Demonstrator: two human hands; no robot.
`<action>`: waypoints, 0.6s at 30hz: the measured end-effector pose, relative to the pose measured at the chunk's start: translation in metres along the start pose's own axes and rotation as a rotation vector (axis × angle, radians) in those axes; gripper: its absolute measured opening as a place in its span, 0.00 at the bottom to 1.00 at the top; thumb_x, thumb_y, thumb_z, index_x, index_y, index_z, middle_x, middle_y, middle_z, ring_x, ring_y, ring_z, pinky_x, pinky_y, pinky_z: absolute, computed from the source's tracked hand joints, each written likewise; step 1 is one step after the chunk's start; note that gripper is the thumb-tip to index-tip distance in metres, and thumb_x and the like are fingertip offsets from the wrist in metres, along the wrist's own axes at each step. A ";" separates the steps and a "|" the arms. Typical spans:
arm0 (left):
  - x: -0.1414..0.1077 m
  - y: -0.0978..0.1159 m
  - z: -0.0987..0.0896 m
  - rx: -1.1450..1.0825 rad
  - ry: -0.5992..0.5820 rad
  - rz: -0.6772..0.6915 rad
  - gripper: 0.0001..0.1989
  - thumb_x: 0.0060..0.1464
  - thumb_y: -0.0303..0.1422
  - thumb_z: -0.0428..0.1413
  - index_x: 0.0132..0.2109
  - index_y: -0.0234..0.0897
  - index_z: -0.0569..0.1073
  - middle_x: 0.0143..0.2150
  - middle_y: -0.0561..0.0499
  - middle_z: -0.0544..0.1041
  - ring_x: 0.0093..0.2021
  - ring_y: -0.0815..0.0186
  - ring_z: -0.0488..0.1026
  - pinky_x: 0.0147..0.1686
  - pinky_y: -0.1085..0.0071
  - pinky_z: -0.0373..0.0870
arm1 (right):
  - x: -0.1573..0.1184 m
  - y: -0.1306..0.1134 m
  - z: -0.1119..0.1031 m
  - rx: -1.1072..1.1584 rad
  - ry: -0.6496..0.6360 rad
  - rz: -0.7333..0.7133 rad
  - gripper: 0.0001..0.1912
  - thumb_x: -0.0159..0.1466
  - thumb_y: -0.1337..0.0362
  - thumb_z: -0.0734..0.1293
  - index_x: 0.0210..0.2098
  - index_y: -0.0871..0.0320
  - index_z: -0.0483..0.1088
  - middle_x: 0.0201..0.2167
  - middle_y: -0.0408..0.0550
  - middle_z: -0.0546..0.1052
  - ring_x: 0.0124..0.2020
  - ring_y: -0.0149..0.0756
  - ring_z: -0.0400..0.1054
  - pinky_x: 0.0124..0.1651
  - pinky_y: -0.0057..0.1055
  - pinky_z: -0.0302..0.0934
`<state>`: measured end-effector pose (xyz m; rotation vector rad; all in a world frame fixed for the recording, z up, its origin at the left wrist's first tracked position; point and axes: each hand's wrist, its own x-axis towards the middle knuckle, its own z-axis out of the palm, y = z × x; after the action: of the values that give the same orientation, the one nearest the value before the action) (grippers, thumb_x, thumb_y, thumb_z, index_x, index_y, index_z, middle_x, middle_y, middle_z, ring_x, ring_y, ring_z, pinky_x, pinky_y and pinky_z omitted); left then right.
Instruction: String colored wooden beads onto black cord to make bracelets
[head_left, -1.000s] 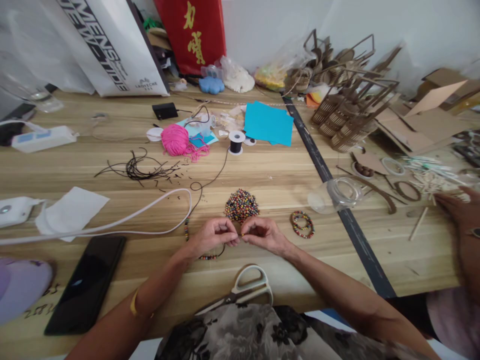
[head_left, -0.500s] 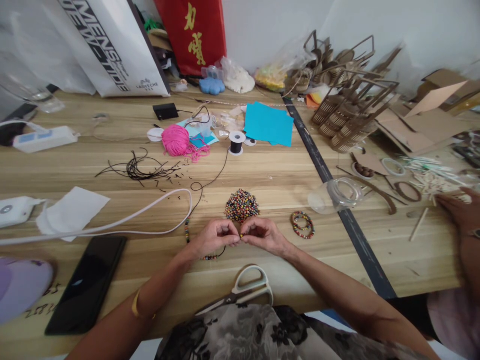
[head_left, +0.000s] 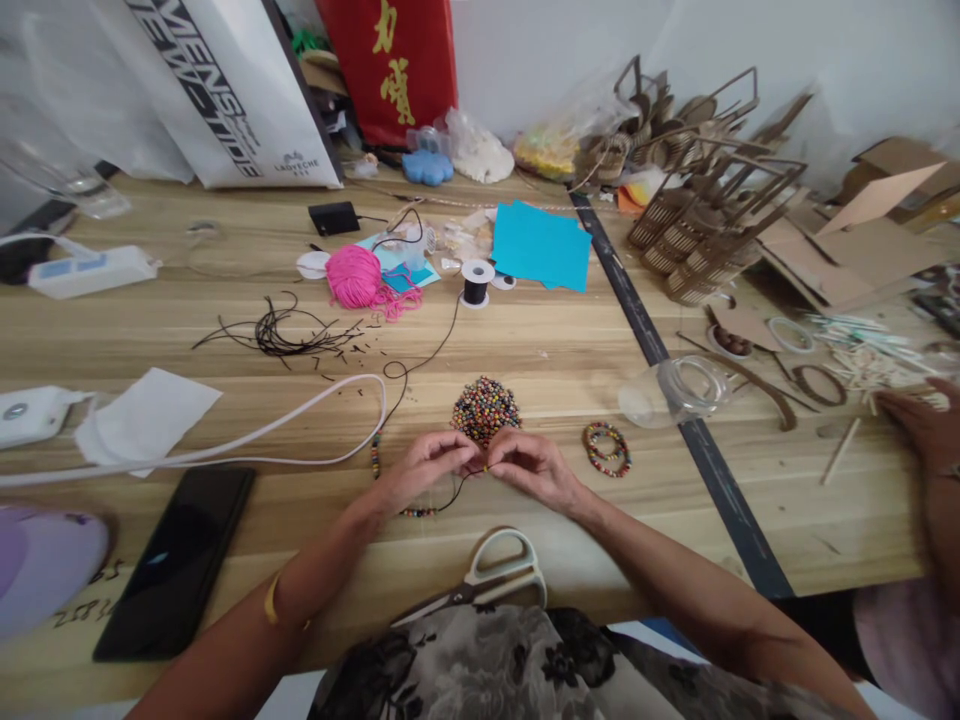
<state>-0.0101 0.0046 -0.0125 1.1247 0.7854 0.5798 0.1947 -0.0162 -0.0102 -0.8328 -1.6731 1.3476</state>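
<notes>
The right hand [head_left: 536, 465] has its thumb and forefinger pinched together on a thin black cord [head_left: 454, 495], with a tiny round yellow bead [head_left: 486, 468] at the fingertips. The left hand [head_left: 431, 465] is curled just beside it, fingertips close together; whether it grips anything cannot be told. The cord carries more multicoloured threaded beads [head_left: 418, 512] near the left wrist, and a heap of loose multicoloured beads [head_left: 486, 410] lies just beyond the hands.

For clean threading, it seems best to pinch the cord close to its tip so it stays stiff, hold the bead with its hole facing the tip, and draw the cord through only once the tip shows. Working low over the wood would keep a dropped bead near the heap.

A small pale round dish [head_left: 720, 350] holds dark brown balls, and a transparent plastic bag [head_left: 566, 130] holds yellow pieces. A clear plastic tub [head_left: 660, 395] lies to the right; its contents, like those of the open brown cardboard box [head_left: 810, 265], cannot be made out
</notes>
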 end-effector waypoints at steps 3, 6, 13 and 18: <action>0.000 -0.003 -0.003 -0.008 -0.014 0.019 0.13 0.54 0.39 0.55 0.39 0.32 0.75 0.38 0.46 0.77 0.40 0.65 0.73 0.43 0.70 0.69 | -0.001 -0.004 0.000 -0.053 0.012 -0.054 0.07 0.63 0.61 0.66 0.33 0.59 0.71 0.31 0.49 0.72 0.34 0.34 0.66 0.38 0.31 0.61; -0.001 -0.001 -0.003 0.029 -0.025 0.035 0.12 0.54 0.38 0.56 0.39 0.33 0.76 0.37 0.47 0.77 0.40 0.66 0.72 0.44 0.71 0.67 | -0.002 -0.007 0.001 -0.110 0.014 -0.100 0.05 0.63 0.64 0.66 0.34 0.59 0.71 0.32 0.49 0.71 0.35 0.34 0.65 0.39 0.31 0.61; -0.004 0.013 0.001 0.118 -0.042 -0.009 0.10 0.48 0.36 0.61 0.35 0.33 0.75 0.32 0.51 0.76 0.33 0.70 0.70 0.35 0.75 0.64 | -0.003 -0.009 0.003 -0.193 -0.029 -0.152 0.05 0.64 0.65 0.64 0.37 0.59 0.71 0.34 0.51 0.72 0.36 0.35 0.67 0.40 0.32 0.62; -0.005 0.013 0.002 0.154 -0.064 -0.025 0.11 0.49 0.37 0.59 0.33 0.31 0.74 0.29 0.50 0.76 0.30 0.70 0.70 0.33 0.75 0.64 | -0.002 -0.008 0.003 -0.223 -0.013 -0.176 0.05 0.65 0.65 0.64 0.36 0.60 0.70 0.32 0.50 0.72 0.36 0.35 0.66 0.39 0.32 0.62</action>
<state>-0.0120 0.0042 0.0018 1.2674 0.7982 0.4665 0.1935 -0.0212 -0.0029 -0.7825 -1.8840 1.0624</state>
